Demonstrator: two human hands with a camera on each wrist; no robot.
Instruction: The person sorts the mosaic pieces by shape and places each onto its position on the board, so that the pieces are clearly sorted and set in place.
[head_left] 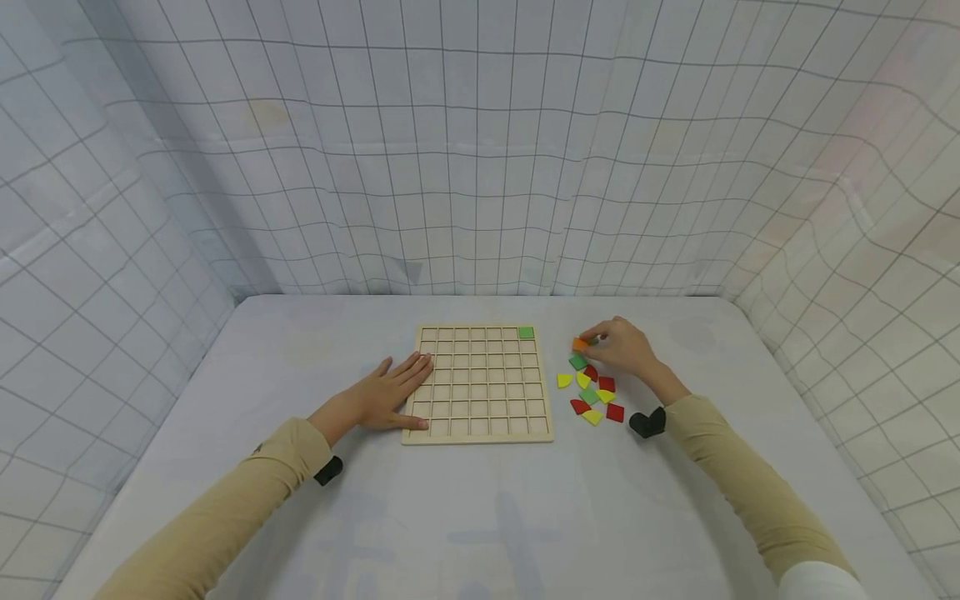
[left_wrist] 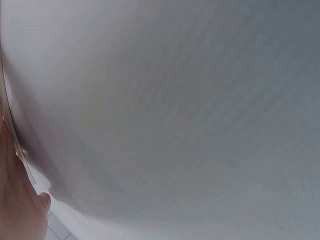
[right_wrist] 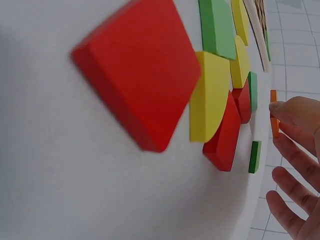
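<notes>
A wooden grid board (head_left: 480, 439) lies flat on the table, a green square tile (head_left: 527, 332) in its far right corner cell. My left hand (head_left: 386, 396) rests with straight, spread fingers across the board's left edge; only part of that hand (left_wrist: 20, 205) shows in the left wrist view. To the right of the board, my right hand (head_left: 624, 346) pinches an orange tile (head_left: 579, 344) between thumb and forefinger. The right wrist view has this orange tile (right_wrist: 274, 125) above the tabletop, the other fingers spread apart. Below that hand lie loose red, yellow and green tiles (head_left: 589, 397).
Near the right wrist view's camera a red tile (right_wrist: 142, 70) lies beside a yellow rounded tile (right_wrist: 210, 95). The white tabletop (head_left: 465, 517) reaches back to a grid-patterned curtain (head_left: 480, 167), which also stands at both sides.
</notes>
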